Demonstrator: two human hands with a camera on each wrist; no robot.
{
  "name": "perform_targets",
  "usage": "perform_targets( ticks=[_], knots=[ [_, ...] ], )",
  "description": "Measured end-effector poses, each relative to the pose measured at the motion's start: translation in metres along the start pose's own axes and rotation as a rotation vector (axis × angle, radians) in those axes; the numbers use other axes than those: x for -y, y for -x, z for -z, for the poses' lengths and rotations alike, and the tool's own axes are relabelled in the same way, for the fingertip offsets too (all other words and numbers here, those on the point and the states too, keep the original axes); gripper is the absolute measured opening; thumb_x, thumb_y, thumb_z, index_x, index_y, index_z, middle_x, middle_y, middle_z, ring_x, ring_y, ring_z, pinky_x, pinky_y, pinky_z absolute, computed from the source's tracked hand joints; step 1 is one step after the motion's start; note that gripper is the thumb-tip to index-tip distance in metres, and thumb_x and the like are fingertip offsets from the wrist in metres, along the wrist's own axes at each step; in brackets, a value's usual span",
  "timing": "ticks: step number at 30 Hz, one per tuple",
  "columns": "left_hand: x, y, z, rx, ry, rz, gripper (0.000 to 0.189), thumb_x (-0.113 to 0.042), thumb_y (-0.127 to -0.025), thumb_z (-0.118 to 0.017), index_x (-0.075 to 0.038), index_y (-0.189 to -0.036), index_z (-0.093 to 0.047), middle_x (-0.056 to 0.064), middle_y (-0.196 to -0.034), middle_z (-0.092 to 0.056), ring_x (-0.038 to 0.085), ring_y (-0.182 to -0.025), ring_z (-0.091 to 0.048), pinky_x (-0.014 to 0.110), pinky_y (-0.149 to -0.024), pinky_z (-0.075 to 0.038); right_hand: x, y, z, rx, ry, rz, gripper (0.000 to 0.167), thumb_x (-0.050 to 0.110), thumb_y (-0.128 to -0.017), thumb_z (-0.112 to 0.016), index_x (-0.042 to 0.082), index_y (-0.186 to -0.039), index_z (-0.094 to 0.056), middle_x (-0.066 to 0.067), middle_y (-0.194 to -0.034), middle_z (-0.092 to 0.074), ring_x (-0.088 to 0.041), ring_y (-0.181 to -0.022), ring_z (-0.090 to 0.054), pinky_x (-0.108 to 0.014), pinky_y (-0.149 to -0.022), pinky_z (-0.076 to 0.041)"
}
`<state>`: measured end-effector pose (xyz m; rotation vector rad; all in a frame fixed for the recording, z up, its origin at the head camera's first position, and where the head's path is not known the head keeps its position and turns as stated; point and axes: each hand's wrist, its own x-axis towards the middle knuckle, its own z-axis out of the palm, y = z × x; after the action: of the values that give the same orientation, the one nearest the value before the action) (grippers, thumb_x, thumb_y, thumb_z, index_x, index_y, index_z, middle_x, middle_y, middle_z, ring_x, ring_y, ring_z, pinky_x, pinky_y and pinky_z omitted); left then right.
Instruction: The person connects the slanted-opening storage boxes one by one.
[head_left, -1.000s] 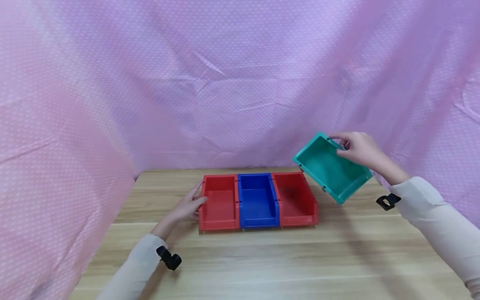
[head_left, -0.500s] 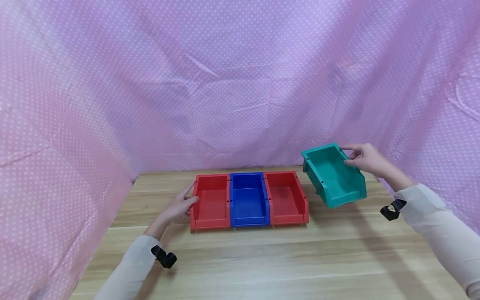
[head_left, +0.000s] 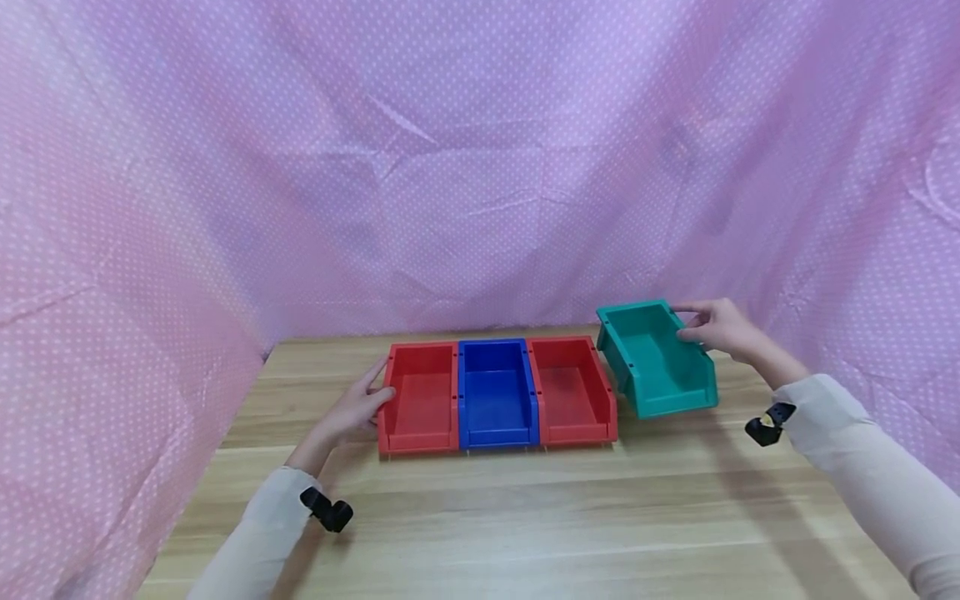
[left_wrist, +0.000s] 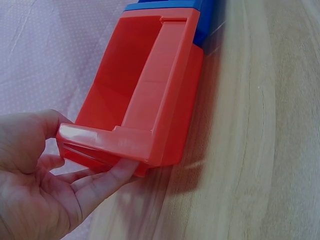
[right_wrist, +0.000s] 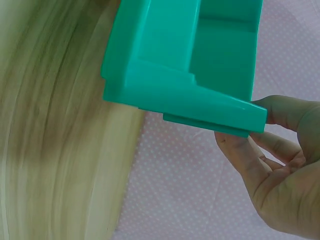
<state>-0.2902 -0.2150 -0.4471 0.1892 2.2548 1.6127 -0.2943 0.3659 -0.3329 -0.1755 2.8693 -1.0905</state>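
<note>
Three open-front plastic bins stand side by side on the wooden table: a left red bin [head_left: 422, 396], a blue bin [head_left: 497, 398] and a right red bin [head_left: 567, 398]. My left hand [head_left: 354, 410] holds the outer side wall of the left red bin, thumb at its rim and fingers against the outside, as the left wrist view shows. A green bin [head_left: 660, 358] hangs slightly tilted to the right of the row, its back left corner close to the right red bin. Thumb and fingers of my right hand [head_left: 722, 327] pinch its right side wall.
A pink dotted cloth [head_left: 480, 183] hangs behind and along both sides of the wooden table [head_left: 495, 525]. Black wrist mounts sit on the left sleeve [head_left: 258, 533] and the right sleeve [head_left: 862, 458].
The green bin has come down and turned from a steep tilt to nearly level, then shifted left toward the row. My left hand keeps its hold on the left red bin.
</note>
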Motion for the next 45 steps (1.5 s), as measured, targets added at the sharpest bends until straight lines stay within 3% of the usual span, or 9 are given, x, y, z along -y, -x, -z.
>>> perform_targets(
  ticks=[7,14,23,28,36,42,45],
  knots=[
    [-0.004,-0.001,0.001,-0.009,-0.018,-0.009,0.075,-0.017,-0.105,-0.048,-0.021,-0.166,-0.004,0.037,-0.134,-0.056,0.021,-0.08,-0.07,0.042,-0.07,-0.064,-0.002,-0.004,-0.002,0.011,-0.004,-0.005,0.058,0.001,-0.094,-0.066,-0.018,-0.144,-0.042,-0.031,-0.098,-0.07,-0.009,-0.078,-0.067,-0.033,-0.066,-0.064],
    [-0.006,0.001,0.001,-0.01,-0.07,-0.014,0.075,-0.02,-0.106,-0.049,-0.02,-0.166,-0.004,0.037,-0.136,-0.055,0.023,-0.086,-0.071,0.042,-0.071,-0.064,-0.005,-0.003,-0.005,0.013,0.003,-0.025,0.056,0.002,-0.095,-0.065,-0.017,-0.143,-0.043,-0.03,-0.1,-0.071,-0.016,-0.08,-0.07,-0.036,-0.068,-0.064],
    [-0.004,0.001,0.001,-0.006,-0.075,-0.006,0.074,-0.02,-0.107,-0.047,-0.021,-0.166,-0.003,0.037,-0.135,-0.055,0.025,-0.086,-0.072,0.042,-0.072,-0.065,-0.008,-0.001,-0.015,0.002,-0.018,-0.036,0.057,0.0,-0.095,-0.065,-0.019,-0.143,-0.042,-0.029,-0.095,-0.071,-0.009,-0.074,-0.067,-0.028,-0.063,-0.062],
    [-0.003,0.003,0.001,-0.005,-0.08,-0.013,0.074,-0.02,-0.107,-0.048,-0.02,-0.166,-0.003,0.037,-0.136,-0.054,0.027,-0.09,-0.072,0.043,-0.074,-0.065,-0.01,0.001,-0.019,-0.004,-0.009,-0.047,0.058,0.001,-0.095,-0.065,-0.018,-0.144,-0.041,-0.03,-0.097,-0.07,-0.013,-0.077,-0.068,-0.028,-0.064,-0.062],
    [-0.002,0.002,0.0,-0.01,-0.093,-0.01,0.073,-0.021,-0.107,-0.048,-0.022,-0.166,-0.004,0.036,-0.142,-0.051,0.033,-0.099,-0.072,0.044,-0.076,-0.065,-0.014,0.003,-0.022,-0.027,0.111,-0.036,0.057,0.006,-0.094,-0.067,-0.016,-0.143,-0.046,-0.024,-0.093,-0.073,-0.013,-0.071,-0.068,-0.024,-0.059,-0.056],
    [-0.001,0.002,-0.001,-0.01,-0.09,-0.013,0.074,-0.02,-0.107,-0.048,-0.02,-0.166,-0.003,0.037,-0.142,-0.05,0.031,-0.094,-0.072,0.044,-0.075,-0.065,-0.011,0.002,-0.022,-0.044,0.188,0.0,0.055,0.007,-0.091,-0.071,-0.015,-0.138,-0.053,-0.012,-0.079,-0.069,-0.009,-0.062,-0.056,-0.023,-0.051,-0.043],
    [0.0,0.002,-0.002,-0.01,-0.062,-0.002,0.074,-0.02,-0.107,-0.048,-0.021,-0.166,-0.004,0.037,-0.14,-0.051,0.028,-0.09,-0.072,0.043,-0.074,-0.065,-0.01,0.004,-0.018,0.009,0.144,0.002,0.056,0.008,-0.093,-0.069,-0.016,-0.14,-0.049,-0.013,-0.082,-0.07,-0.009,-0.065,-0.058,-0.024,-0.053,-0.05]
  ],
)
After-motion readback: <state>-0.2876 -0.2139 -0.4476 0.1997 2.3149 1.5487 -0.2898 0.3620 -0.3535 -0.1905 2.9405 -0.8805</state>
